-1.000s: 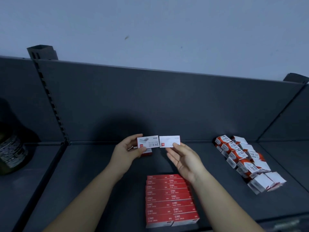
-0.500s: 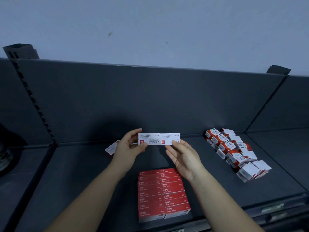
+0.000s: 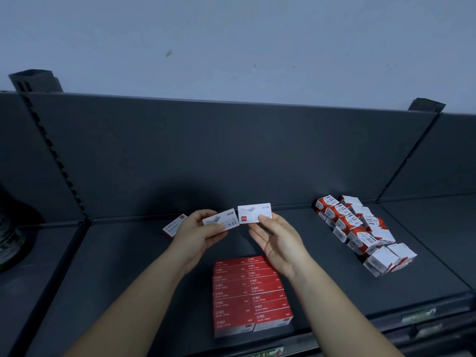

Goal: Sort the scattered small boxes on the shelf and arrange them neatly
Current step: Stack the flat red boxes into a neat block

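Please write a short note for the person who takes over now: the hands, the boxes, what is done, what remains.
Left hand pinches a tilted white box. Right hand pinches a level white box beside it.
Done: red boxes lie in two neat columns at the shelf front.
Left to do: place both held boxes, the loose box behind the left hand, and the untidy red-and-white pile at the right.

Left hand (image 3: 195, 234) and right hand (image 3: 279, 239) each hold a white box above red boxes (image 3: 251, 295)

Pale wall (image 3: 231, 34) with a small dark mark (image 3: 169, 53), slotted upright (image 3: 54, 161), dark labelled object (image 3: 10, 243) far left
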